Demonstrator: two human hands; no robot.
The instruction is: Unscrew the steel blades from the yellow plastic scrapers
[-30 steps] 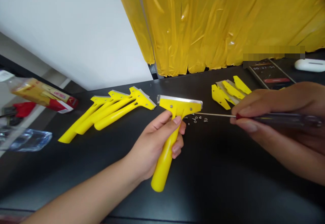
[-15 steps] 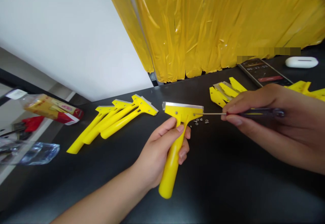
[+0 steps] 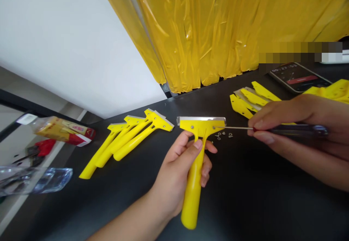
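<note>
My left hand (image 3: 177, 172) is wrapped round the neck of a yellow scraper (image 3: 192, 197), its metal-edged head pointing away from me. Two screws show in the head. My right hand (image 3: 297, 124) pinches a screwdriver (image 3: 289, 130) with a dark handle and thin shaft. The shaft's tip meets the right-hand screw (image 3: 214, 127) of the scraper head. Several small nuts and screws (image 3: 224, 134) lie on the black table just beyond, to the right of the head. My right palm and some of its fingers are hidden.
Several finished-looking yellow scrapers (image 3: 133, 139) lie side by side at left. Yellow plates (image 3: 245, 101) and more yellow parts (image 3: 327, 91) lie behind my right hand, near a phone (image 3: 300, 77). A drink bottle (image 3: 62, 130) and a clear bottle (image 3: 51, 180) are at the left edge.
The whole view has shifted, so most things sit slightly lower and further right. My hands keep their hold on the scraper and screwdriver, with the tip still at the right-hand screw.
</note>
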